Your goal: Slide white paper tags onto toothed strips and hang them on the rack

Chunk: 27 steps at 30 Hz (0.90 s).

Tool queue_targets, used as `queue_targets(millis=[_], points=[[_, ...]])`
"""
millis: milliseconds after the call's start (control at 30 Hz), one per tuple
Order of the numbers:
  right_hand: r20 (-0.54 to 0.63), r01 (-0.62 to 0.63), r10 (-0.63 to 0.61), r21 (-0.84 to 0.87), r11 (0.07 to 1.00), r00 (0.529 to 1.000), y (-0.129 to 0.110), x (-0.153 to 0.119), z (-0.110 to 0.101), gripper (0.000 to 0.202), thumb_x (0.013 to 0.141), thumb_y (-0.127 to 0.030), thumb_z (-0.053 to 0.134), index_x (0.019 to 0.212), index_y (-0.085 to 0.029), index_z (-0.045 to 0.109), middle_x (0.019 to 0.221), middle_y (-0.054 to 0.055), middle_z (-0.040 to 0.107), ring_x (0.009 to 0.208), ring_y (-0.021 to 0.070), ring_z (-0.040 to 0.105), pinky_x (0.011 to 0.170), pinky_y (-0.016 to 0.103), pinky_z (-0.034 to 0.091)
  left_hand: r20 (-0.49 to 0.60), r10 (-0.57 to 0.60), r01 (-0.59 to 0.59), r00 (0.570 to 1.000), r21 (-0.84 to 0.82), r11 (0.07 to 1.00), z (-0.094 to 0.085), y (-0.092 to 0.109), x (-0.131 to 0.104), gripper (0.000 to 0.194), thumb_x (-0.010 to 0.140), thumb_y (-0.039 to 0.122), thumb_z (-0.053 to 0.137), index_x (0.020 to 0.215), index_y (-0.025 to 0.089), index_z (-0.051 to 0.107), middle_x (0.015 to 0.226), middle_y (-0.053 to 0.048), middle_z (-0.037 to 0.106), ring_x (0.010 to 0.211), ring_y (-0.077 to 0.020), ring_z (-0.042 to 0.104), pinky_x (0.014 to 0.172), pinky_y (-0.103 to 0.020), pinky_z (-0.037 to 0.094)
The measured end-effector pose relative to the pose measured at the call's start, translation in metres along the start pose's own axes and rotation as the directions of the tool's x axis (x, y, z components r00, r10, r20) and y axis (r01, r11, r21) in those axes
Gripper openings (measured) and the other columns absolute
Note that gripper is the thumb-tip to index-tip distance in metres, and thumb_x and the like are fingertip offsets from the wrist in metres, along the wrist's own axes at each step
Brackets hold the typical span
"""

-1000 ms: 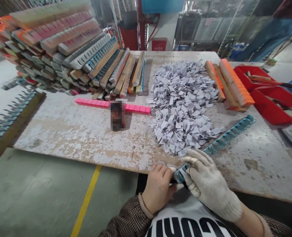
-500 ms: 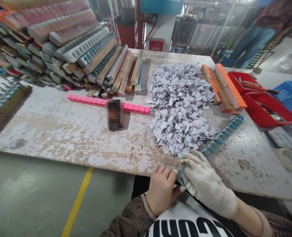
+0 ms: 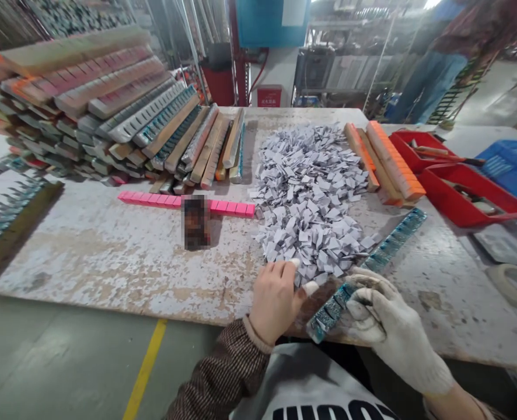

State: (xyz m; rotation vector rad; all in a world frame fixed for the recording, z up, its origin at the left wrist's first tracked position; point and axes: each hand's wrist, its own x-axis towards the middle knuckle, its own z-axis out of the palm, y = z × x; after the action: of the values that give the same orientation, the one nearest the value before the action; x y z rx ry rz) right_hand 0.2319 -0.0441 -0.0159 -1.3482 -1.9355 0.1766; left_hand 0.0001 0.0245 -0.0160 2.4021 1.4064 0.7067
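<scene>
My left hand [image 3: 275,297], bare with white coverings on the thumb and a fingertip, reaches to the near edge of a pile of small white pieces [image 3: 315,181]. Its thumb and index finger are spread, and nothing shows between them. In a white knit glove, my right hand [image 3: 387,326] has its fingers curled over the middle of a teal glittery bar [image 3: 328,315] with slots across it. The bar lies slanted at the table's front edge, its near end towards me. The glove hides part of it, and what the gloved fingertips pinch is hidden.
A pink segmented bar [image 3: 153,200] lies left of the pile, beside a blurred-out object [image 3: 196,224]. Many bars are stacked [image 3: 122,116] at the back left. Orange bars [image 3: 394,157], red trays [image 3: 464,198], a blue basket [image 3: 512,169] and a tape roll [image 3: 514,286] are at right.
My left hand has left the bar's near end and moved up to the white pieces, its fingers opening. More of the teal bar's near end shows. My right hand has shifted right.
</scene>
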Motion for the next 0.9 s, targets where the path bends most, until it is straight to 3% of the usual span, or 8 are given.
queue_targets(millis=[133,267,400,567,667,800,833,900], points=[[0.003,0.019,-0.020,0.040,0.999,1.000,-0.002,0.003,0.001,0.008,0.102,-0.020,0.057,0.096,-0.024,0.054,0.125,0.011,0.061,0.129,0.0334,0.055,0.104,0.056,0.052,0.050,-0.021,0.012,0.999,0.186,0.983,0.012,0.008,0.036,0.036,0.091,0.038,0.076,0.114,0.014,0.061,0.107,-0.012,0.067,0.099,-0.0317,0.061,0.087,-0.046,0.052],[-0.022,0.006,-0.005,0.012,1.000,1.000,0.007,0.000,-0.004,0.007,0.103,-0.020,0.058,0.097,-0.024,0.055,0.123,0.010,0.062,0.129,0.0327,0.055,0.102,0.055,0.052,0.005,-0.077,0.077,0.997,-0.077,0.994,0.024,0.001,0.043,0.017,0.093,0.022,0.068,0.109,0.016,0.065,0.104,-0.011,0.069,0.101,-0.0312,0.062,0.092,-0.047,0.050],[-0.055,-0.007,0.007,0.014,1.000,0.998,0.017,-0.004,-0.007,0.007,0.103,-0.020,0.056,0.098,-0.025,0.055,0.123,0.010,0.062,0.126,0.0321,0.057,0.104,0.056,0.051,-0.040,-0.155,0.139,0.987,-0.263,0.955,0.021,-0.017,0.035,0.013,0.100,0.024,0.057,0.105,0.019,0.068,0.100,-0.010,0.072,0.100,-0.0278,0.065,0.095,-0.044,0.050],[-0.065,0.026,-0.024,0.030,0.999,0.998,0.014,0.012,0.002,0.006,0.103,-0.021,0.058,0.099,-0.024,0.055,0.120,0.010,0.063,0.126,0.0330,0.057,0.103,0.057,0.051,-0.022,-0.302,0.256,0.953,-0.477,0.841,0.011,-0.024,0.023,0.031,0.106,0.037,0.044,0.101,0.016,0.066,0.084,-0.007,0.075,0.075,-0.0202,0.070,0.070,-0.031,0.054],[-0.065,0.028,-0.026,0.039,0.999,0.998,0.005,0.029,0.013,0.008,0.104,-0.027,0.058,0.111,-0.023,0.057,0.127,0.014,0.061,0.130,0.0349,0.054,0.105,0.059,0.049,0.083,-0.355,0.308,0.931,-0.700,0.644,0.009,-0.009,0.013,0.039,0.105,0.047,0.044,0.098,0.014,0.066,0.080,-0.008,0.076,0.067,-0.0176,0.069,0.064,-0.027,0.054],[-0.013,-0.043,0.048,0.241,0.970,0.999,-0.007,0.043,0.027,0.014,0.104,-0.036,0.055,0.106,-0.024,0.063,0.130,0.013,0.061,0.129,0.0350,0.055,0.107,0.056,0.051,0.324,-0.329,0.367,0.887,-0.927,0.077,0.005,0.015,-0.005,0.042,0.092,0.056,0.068,0.094,0.014,0.067,0.080,-0.007,0.074,0.070,-0.0162,0.066,0.069,-0.027,0.053],[0.001,-0.059,0.062,0.295,0.954,0.998,-0.009,0.044,0.029,0.017,0.105,-0.036,0.053,0.101,-0.024,0.064,0.127,0.012,0.062,0.127,0.0336,0.057,0.105,0.052,0.054,0.347,-0.293,0.370,0.891,-0.929,0.025,0.002,0.019,-0.008,0.043,0.091,0.057,0.070,0.092,0.014,0.066,0.079,-0.006,0.073,0.069,-0.0154,0.064,0.069,-0.026,0.051],[0.015,-0.077,0.077,0.356,0.931,0.997,-0.013,0.044,0.029,0.022,0.108,-0.034,0.047,0.097,-0.024,0.064,0.127,0.012,0.063,0.119,0.0292,0.063,0.097,0.043,0.060,0.346,-0.210,0.363,0.914,-0.931,0.043,-0.005,0.022,-0.014,0.045,0.091,0.060,0.069,0.091,0.014,0.065,0.079,-0.005,0.069,0.068,-0.0138,0.059,0.066,-0.025,0.048]])
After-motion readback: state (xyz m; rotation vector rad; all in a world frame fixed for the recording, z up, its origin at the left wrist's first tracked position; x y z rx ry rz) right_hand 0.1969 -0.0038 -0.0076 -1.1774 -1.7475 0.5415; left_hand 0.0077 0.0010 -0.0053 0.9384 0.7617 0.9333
